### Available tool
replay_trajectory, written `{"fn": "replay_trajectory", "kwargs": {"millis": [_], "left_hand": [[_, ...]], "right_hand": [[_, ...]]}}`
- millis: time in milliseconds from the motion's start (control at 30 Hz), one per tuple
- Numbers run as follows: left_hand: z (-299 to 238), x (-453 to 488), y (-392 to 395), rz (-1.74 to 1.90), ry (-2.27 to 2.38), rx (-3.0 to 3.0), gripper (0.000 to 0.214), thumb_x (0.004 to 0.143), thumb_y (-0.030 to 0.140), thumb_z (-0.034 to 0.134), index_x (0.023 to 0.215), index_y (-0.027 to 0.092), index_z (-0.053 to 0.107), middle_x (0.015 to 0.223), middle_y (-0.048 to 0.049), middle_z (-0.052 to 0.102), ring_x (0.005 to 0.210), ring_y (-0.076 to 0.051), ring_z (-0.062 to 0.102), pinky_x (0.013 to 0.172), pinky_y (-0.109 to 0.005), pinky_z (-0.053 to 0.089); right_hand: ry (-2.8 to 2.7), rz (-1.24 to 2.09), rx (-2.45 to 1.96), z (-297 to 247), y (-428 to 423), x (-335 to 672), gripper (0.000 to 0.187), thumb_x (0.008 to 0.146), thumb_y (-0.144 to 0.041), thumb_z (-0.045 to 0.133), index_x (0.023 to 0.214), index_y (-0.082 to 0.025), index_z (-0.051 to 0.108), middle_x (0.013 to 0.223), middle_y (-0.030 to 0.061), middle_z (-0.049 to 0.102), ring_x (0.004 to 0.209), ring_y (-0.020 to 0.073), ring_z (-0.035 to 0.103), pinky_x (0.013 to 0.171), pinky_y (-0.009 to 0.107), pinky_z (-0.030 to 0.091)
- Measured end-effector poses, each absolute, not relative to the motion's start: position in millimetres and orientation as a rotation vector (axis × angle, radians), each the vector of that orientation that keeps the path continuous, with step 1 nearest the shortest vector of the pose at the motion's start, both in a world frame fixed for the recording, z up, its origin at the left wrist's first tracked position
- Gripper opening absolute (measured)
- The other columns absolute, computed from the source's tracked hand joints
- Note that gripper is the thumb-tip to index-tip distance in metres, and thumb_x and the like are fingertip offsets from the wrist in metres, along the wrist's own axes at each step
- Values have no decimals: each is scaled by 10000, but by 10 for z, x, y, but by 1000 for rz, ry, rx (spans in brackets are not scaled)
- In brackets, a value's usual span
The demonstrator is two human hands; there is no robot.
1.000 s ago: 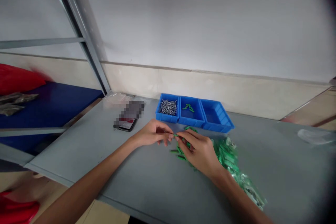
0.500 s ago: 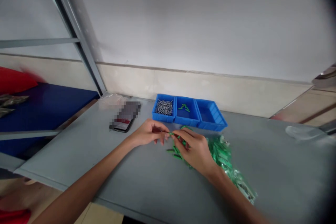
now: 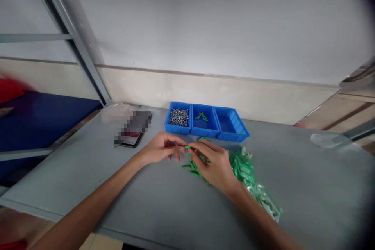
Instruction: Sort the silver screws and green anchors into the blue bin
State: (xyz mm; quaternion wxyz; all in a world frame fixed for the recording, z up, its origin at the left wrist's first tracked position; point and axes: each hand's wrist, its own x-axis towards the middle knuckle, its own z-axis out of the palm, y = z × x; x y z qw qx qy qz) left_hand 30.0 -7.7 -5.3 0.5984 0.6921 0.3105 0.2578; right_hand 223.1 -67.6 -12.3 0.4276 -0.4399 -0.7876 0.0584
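While left hand [image 3: 162, 149] and right hand [image 3: 213, 162] pinch small green piece [image 3: 187, 147], it looks light, stiff, perhaps slippery; best gripped by ends. Loose green pieces [image 3: 195, 173] at five o'clock.

1. The table [image 3: 146, 203] is gray.
2. Green pegs [image 3: 194, 172] lie by the right hand [image 3: 213, 164].
3. Green bags [image 3: 244, 168] lie just right of it.
4. Left of the left hand [image 3: 162, 148]: a phone [image 3: 134, 129], a clear bag [image 3: 115, 112].
5. Three blue bins [image 3: 205, 132] sit past the right hand.
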Motion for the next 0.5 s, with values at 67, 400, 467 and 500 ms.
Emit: {"fn": "replay_trajectory", "kwargs": {"millis": [67, 400, 467, 500], "left_hand": [[-66, 303, -77, 593, 724, 1608, 236, 800, 247, 636, 984, 111, 693, 881, -100, 707, 611, -120, 640, 466, -188, 447], [-32, 334, -117, 582, 684, 1639, 298, 874, 386, 574, 953, 126, 697, 827, -80, 689, 630, -127, 645, 453, -177, 438], [-48, 334, -109, 586, 684, 1654, 290, 859, 389, 596, 951, 134, 698, 831, -77, 689, 634, -128, 642, 453, -180, 435], [-59, 334, -105, 589, 687, 1664, 288, 854, 391, 602, 946, 136, 699, 819, -73, 685, 631, -127, 638, 452, -182, 433]], "right_hand": [[-1964, 142, -1098, -121, -675, 2231, 196, 876, -157, 503, 975, -203, 665, 836, 34, 669, 673, 125, 617, 609, 253, 491], [-1934, 174, -1084, -115, -683, 2210, 175, 876, -168, 511, 961, -203, 659, 810, 23, 657, 634, 113, 605, 600, 240, 494], [-1935, 211, -1084, -120, -687, 2202, 179, 875, -164, 508, 958, -205, 661, 824, 23, 658, 632, 109, 606, 607, 240, 497], [-1935, 226, -1085, -122, -689, 2198, 181, 876, -165, 506, 959, -204, 662, 829, 23, 657, 632, 109, 606, 608, 239, 498]]}}
